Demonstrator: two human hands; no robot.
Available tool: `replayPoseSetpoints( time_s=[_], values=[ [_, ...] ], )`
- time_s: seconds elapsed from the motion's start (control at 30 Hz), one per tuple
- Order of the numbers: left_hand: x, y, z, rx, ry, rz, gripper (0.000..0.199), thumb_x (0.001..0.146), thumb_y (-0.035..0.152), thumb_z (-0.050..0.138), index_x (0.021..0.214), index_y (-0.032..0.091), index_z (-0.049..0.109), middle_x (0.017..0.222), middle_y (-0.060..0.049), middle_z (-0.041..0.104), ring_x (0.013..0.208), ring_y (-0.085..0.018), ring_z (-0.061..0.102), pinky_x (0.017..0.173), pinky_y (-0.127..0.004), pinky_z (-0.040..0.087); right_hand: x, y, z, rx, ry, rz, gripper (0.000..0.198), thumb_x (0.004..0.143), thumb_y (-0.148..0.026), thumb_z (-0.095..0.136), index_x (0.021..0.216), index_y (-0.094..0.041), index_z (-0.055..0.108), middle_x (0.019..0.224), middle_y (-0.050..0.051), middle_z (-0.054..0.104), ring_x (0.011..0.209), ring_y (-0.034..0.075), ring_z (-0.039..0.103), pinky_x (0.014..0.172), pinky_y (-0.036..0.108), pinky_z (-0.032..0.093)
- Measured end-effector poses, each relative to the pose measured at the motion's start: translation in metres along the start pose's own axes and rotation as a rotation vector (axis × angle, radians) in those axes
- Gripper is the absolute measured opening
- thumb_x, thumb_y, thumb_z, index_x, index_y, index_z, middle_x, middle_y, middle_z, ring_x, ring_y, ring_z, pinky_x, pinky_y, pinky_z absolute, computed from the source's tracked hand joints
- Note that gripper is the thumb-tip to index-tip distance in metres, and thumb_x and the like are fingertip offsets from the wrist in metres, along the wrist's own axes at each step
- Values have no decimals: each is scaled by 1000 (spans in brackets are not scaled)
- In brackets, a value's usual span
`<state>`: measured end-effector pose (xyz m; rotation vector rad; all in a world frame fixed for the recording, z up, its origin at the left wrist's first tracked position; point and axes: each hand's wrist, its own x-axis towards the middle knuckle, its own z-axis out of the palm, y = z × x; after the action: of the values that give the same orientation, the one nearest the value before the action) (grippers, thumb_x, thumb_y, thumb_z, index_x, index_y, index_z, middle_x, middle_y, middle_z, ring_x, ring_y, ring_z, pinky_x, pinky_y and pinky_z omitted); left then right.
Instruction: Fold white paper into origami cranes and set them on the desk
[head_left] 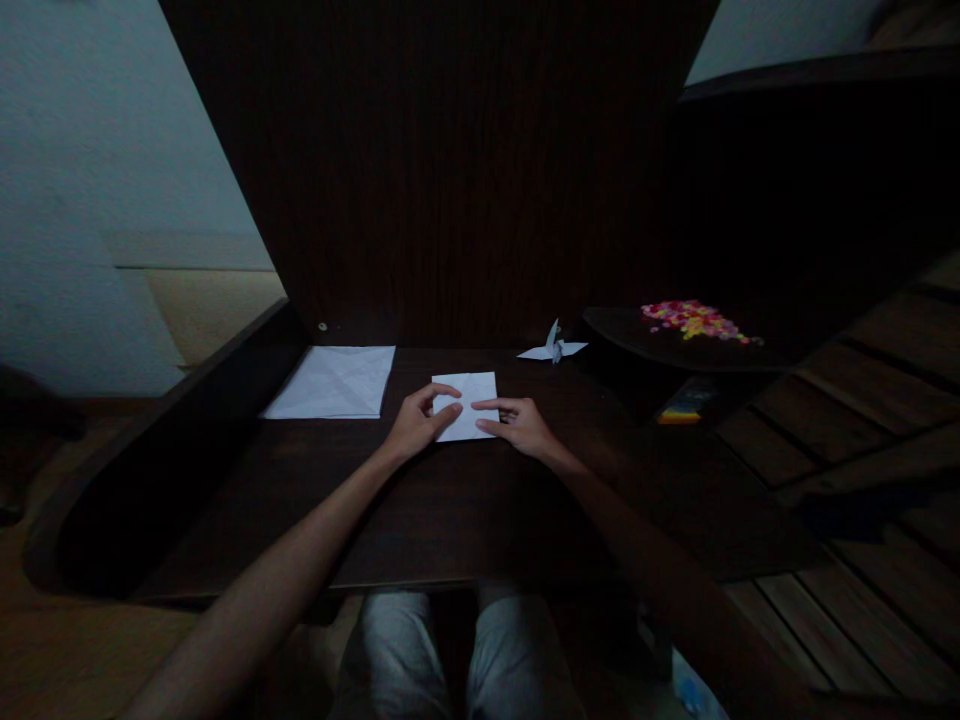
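Observation:
A small white square of folded paper [466, 388] lies on the dark wooden desk in front of me. My left hand [420, 420] grips its left side, with thumb and index finger resting on the top face. From the right edge, my right hand [523, 426] holds it too, thumb and index finger reaching over the paper and the other fingers curled by the edge. Beyond it, slightly right, stands a white origami crane [556, 350]. A stack of larger creased white paper sheets [334, 382] lies at the left.
Small pink, red and yellow pieces [697, 321] are heaped on a raised dark shelf [637, 337] at the right. Under that shelf sits a small box with a yellow-orange edge [679, 415]. A dark upright panel [465, 180] closes the desk's back; a low side board [172, 460] borders the left.

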<state>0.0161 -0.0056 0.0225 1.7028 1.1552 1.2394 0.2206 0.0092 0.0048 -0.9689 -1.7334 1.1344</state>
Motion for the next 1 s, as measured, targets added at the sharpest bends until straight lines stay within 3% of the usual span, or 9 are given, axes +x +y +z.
replayPoseSetpoints(
  time_s=[0.2, 0.43, 0.57, 0.8, 1.0],
  values=[
    [-1, 2, 2, 12, 88, 33, 23, 74, 37, 66, 82, 16, 64, 56, 5, 43, 46, -7, 29, 46, -21, 21, 0, -2, 2, 16, -24, 8, 36, 66, -35, 73, 97, -17, 73, 101, 9, 71, 93, 25, 66, 84, 37, 50],
    [-1, -1, 5, -315, 42, -50, 30, 75, 38, 66, 89, 21, 46, 58, 7, 49, 45, -8, 42, 46, -19, 30, 0, -2, 2, 45, -15, -18, 40, 67, -33, 73, 104, -19, 70, 110, 9, 68, 102, 26, 63, 89, 39, 49],
    [-1, 1, 6, -347, 47, -58, 32, 75, 38, 66, 88, 22, 42, 58, 7, 49, 45, -8, 45, 46, -18, 33, 0, -2, 2, 78, -7, -12, 47, 67, -32, 73, 112, -19, 66, 116, 9, 65, 104, 27, 63, 91, 41, 49],
    [-4, 3, 6, -399, -12, -89, 55, 68, 33, 72, 108, 23, 35, 81, -1, 64, 58, -13, 61, 52, -23, 48, 0, -1, 0, 232, -49, 21, 85, 66, -28, 75, 140, -21, 35, 105, 9, 70, 90, 22, 67, 83, 36, 53],
    [-2, 2, 6, -394, 52, -89, 65, 65, 30, 75, 115, 22, 35, 88, -6, 66, 68, -20, 66, 58, -30, 54, 0, -1, 1, 267, -61, 41, 98, 66, -27, 74, 146, -22, 18, 98, 8, 72, 85, 20, 68, 78, 34, 55]
  ],
)
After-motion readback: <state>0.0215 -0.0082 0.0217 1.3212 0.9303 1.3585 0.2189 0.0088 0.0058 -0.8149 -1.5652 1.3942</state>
